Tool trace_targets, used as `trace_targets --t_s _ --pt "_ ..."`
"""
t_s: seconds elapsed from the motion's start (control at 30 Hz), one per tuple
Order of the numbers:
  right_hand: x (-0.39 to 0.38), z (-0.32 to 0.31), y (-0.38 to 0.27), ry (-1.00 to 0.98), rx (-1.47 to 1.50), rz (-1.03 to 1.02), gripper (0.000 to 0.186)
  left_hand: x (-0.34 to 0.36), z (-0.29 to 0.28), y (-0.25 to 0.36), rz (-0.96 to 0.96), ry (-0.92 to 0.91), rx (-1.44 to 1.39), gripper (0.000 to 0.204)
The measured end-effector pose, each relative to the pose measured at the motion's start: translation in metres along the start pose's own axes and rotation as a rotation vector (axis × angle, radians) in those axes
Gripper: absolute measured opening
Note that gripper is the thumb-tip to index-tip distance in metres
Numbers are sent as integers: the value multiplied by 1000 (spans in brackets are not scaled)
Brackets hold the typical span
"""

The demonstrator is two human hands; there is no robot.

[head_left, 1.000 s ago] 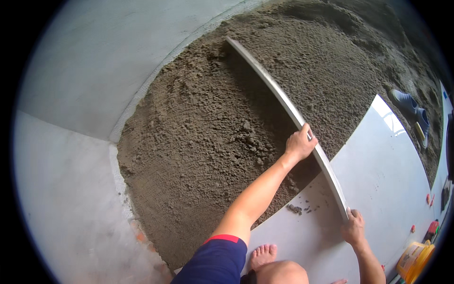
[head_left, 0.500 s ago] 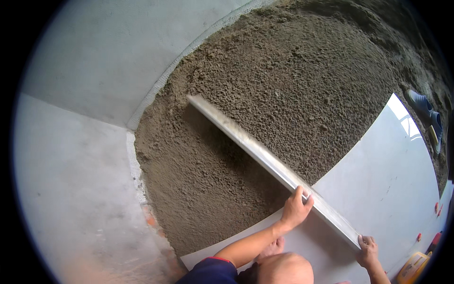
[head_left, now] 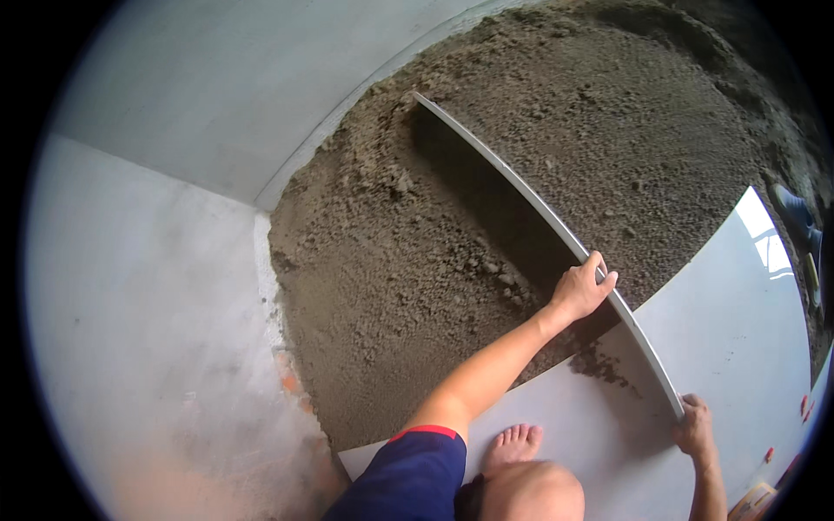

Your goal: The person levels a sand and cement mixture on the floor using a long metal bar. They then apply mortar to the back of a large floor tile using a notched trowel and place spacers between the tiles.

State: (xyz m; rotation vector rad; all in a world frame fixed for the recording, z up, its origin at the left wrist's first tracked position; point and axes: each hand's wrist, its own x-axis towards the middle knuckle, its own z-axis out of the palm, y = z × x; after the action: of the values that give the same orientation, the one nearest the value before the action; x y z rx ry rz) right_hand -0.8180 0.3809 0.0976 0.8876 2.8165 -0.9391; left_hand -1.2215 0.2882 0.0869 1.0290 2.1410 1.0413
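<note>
A long metal screed bar (head_left: 512, 178) runs slantwise from the mortar bed to the tiled floor, its thin edge turned up toward me. My left hand (head_left: 584, 288) is closed around it near the middle, where the mortar meets the tile. At the near right end my right hand (head_left: 695, 425) grips it too. Brown, crumbly sand mortar (head_left: 382, 286) spreads under and on both sides of the bar, with a dark shadow along the bar's left side. A patch of loose mortar crumbs (head_left: 601, 366) lies on the pale tile (head_left: 738, 304) below my left hand.
Grey walls (head_left: 191, 78) meet in a corner at the left, with exposed red brick (head_left: 288, 380) low down. Blue shoes (head_left: 795, 213) stand at the far right. Small red pieces (head_left: 769, 454) and a yellow object (head_left: 752, 502) lie at lower right. My bare foot (head_left: 514, 445) rests on tile.
The bar has moved away and to the right with both hands on it, and tipped so its narrow edge shows. Loose crumbs now lie on the tile; my left arm reaches farther out.
</note>
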Motion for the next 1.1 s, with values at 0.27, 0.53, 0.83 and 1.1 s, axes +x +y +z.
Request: trace_targets --t_s 0.27,0.53,0.83,1.1 --pt "25 -15 -5 -219 26 -16 41 -78 -27 -24 -167 33 -106 40" --pt "13 -42 16 -231 -22 -17 52 -168 6 -20 -247 94 -72 42" --pt "28 -74 69 -198 -141 -97 51 -202 41 11 -360 13 -203 54" --pt "-29 -38 147 -203 -6 96 55 -156 24 40 -177 -65 -157 52"
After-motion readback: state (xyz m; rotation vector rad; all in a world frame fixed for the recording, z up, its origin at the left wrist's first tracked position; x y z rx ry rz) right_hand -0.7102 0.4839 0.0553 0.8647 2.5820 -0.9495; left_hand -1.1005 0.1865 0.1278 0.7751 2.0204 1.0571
